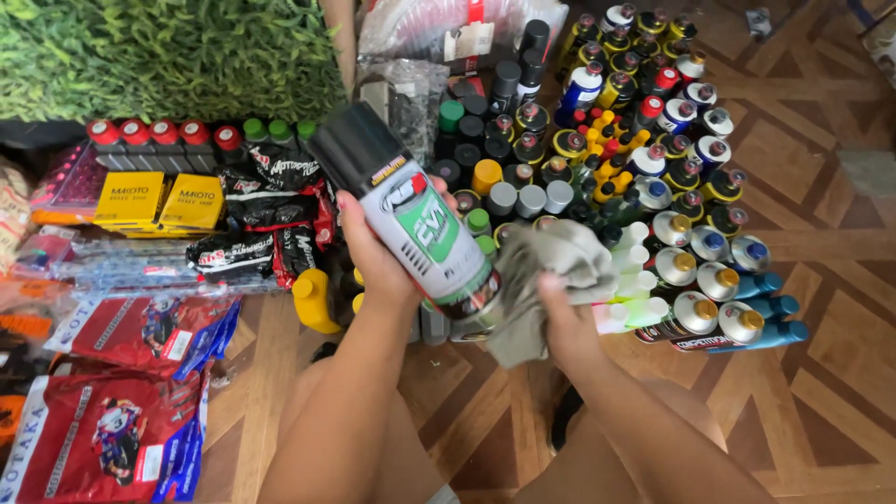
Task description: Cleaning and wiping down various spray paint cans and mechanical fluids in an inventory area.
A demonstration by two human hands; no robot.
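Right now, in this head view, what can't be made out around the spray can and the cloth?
- Base of the spray can: covered by the grey cloth.
- Right hand: its fingers are buried in the cloth.
- Left hand: its fingertips are behind the can.
- Yellow bottle on the floor: partly hidden by the left forearm.
- Red packets: cut off by the left and bottom edges.
- Far bottles: too small to tell apart.

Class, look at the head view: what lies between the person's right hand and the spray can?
A crumpled grey cloth, held by the right hand against the spray can.
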